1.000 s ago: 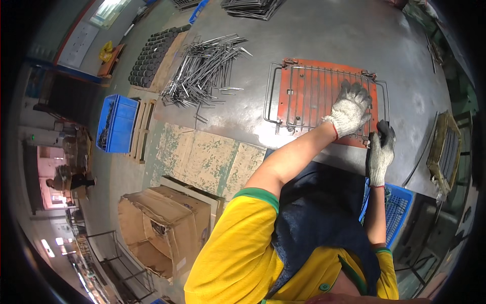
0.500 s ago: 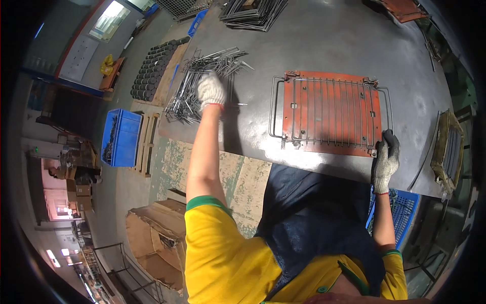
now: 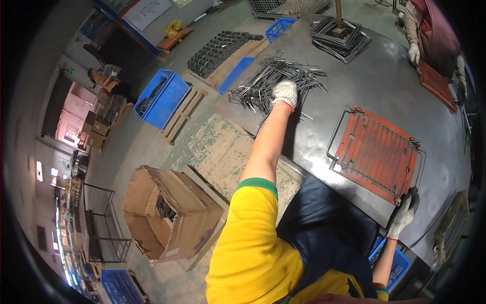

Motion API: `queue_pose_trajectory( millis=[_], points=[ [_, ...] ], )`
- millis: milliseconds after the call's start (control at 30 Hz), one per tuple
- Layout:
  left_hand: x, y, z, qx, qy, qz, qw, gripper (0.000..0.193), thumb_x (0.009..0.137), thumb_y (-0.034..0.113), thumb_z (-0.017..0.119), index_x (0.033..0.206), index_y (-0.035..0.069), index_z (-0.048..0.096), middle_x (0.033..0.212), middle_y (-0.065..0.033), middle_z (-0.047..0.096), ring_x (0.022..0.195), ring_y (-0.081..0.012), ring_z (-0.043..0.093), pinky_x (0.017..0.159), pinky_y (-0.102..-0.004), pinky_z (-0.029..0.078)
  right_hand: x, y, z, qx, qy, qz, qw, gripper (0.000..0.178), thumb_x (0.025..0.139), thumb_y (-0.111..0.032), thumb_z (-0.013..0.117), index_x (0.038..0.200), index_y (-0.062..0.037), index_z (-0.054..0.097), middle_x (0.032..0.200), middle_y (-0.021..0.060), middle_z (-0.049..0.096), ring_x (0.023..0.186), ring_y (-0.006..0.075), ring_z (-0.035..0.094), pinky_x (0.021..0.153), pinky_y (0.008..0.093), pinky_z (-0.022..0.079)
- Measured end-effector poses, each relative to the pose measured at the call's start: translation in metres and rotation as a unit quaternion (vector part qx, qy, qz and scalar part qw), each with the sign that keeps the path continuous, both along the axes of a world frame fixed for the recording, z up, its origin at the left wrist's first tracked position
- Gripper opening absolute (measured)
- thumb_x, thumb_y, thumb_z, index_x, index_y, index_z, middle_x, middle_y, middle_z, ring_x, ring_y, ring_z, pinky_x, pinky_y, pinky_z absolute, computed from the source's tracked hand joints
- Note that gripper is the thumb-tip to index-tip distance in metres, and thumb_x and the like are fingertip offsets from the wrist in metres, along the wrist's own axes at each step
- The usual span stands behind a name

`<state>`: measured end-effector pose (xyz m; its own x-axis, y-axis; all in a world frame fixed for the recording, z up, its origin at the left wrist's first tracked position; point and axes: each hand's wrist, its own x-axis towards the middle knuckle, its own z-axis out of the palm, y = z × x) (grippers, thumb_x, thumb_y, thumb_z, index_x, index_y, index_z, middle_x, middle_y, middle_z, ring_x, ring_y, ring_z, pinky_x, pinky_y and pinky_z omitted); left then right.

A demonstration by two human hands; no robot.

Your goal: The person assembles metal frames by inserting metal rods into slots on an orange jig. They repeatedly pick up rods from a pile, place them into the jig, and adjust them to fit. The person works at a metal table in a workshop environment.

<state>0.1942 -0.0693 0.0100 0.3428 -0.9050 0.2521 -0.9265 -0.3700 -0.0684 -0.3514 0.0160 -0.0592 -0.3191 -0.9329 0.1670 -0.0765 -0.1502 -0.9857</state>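
My left hand [image 3: 285, 92], in a white knitted glove with a red cuff, reaches down into a pile of thin metal rods [image 3: 263, 83]; its fingers are hidden, so their grip does not show. In a glove with dark fingers, my right hand [image 3: 404, 215] rests by the near right corner of an orange-red plate [image 3: 357, 134], fingers stretched forward. Over that plate lies a wire rack [image 3: 382, 152] of parallel bars, with bent wire loops [image 3: 335, 133] sticking out at two sides. Small clamps or blocks sit at the plate's corners.
Stacked wire frames [image 3: 329, 43] surround a post on the far table. Another person [image 3: 438, 35] holds a second orange plate [image 3: 436, 87] at far right. Left of the table are a blue bin [image 3: 162, 101] on a pallet, dark rolls [image 3: 217, 53] and an open carton [image 3: 172, 213].
The view has turned left, so the table sits further right and the other person shows. My left hand stays at the rod pile, my right by the plate's corner.
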Motion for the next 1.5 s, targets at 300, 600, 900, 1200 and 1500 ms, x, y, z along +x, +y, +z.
queue_pose_trajectory(
  millis=[300, 600, 900, 1200, 1500],
  points=[
    [0.020, 0.020, 0.082, -0.156, -0.060, 0.019, 0.986, 0.018, 0.086, 0.013, 0.053, 0.086, 0.005, 0.070, 0.087, -0.0194, 0.069, 0.083, -0.0341, 0.069, 0.070, -0.0436, 0.056, -0.001, -0.002, -0.007, 0.013, -0.018, 0.016, 1.000, 0.033, 0.100, -0.016, 0.052, 0.129, -0.0015, 0.054, 0.121, 0.0063, 0.058, 0.100, 0.0154, 0.059, 0.085, 0.0295, 0.051],
    [-0.075, 0.062, 0.071, -0.093, 0.716, -0.136, 0.678, 0.025, 0.093, 0.022, 0.062, 0.103, 0.000, 0.064, 0.084, -0.0063, 0.066, 0.072, -0.0155, 0.063, 0.063, -0.0296, 0.052, 0.013, 0.022, 0.074, -0.046, 0.233, -0.088, 0.967, 0.039, 0.093, -0.009, 0.058, 0.131, -0.0051, 0.053, 0.119, 0.0068, 0.062, 0.104, 0.0165, 0.060, 0.085, 0.0308, 0.052],
    [-0.231, 0.073, 0.036, 0.073, 0.899, -0.048, 0.428, 0.019, 0.096, 0.015, 0.054, 0.101, -0.003, 0.059, 0.087, -0.0100, 0.063, 0.071, -0.0166, 0.063, 0.063, -0.0283, 0.053, 0.142, 0.039, 0.094, -0.068, 0.422, 0.266, 0.864, 0.036, 0.089, -0.033, 0.061, 0.124, -0.0218, 0.058, 0.105, 0.0063, 0.065, 0.089, 0.0242, 0.067, 0.073, 0.0415, 0.057],
    [-0.214, 0.044, 0.026, 0.017, 0.321, -0.292, 0.901, 0.032, 0.087, 0.027, 0.064, 0.111, 0.006, 0.061, 0.091, -0.0123, 0.065, 0.076, -0.0247, 0.064, 0.067, -0.0366, 0.051, 0.165, 0.005, 0.074, -0.094, 0.523, 0.291, 0.796, 0.020, 0.088, -0.025, 0.058, 0.104, -0.0158, 0.063, 0.082, 0.0077, 0.066, 0.074, 0.0254, 0.068, 0.064, 0.0404, 0.056],
    [-0.204, 0.035, 0.017, -0.030, 0.158, -0.432, 0.887, 0.035, 0.091, 0.031, 0.057, 0.117, 0.009, 0.064, 0.115, -0.0133, 0.065, 0.110, -0.0335, 0.058, 0.099, -0.0468, 0.039, 0.162, 0.005, 0.059, -0.143, 0.483, 0.308, 0.807, 0.018, 0.087, -0.022, 0.057, 0.102, -0.0138, 0.064, 0.082, 0.0097, 0.065, 0.077, 0.0260, 0.067, 0.064, 0.0401, 0.054]
  ],
)
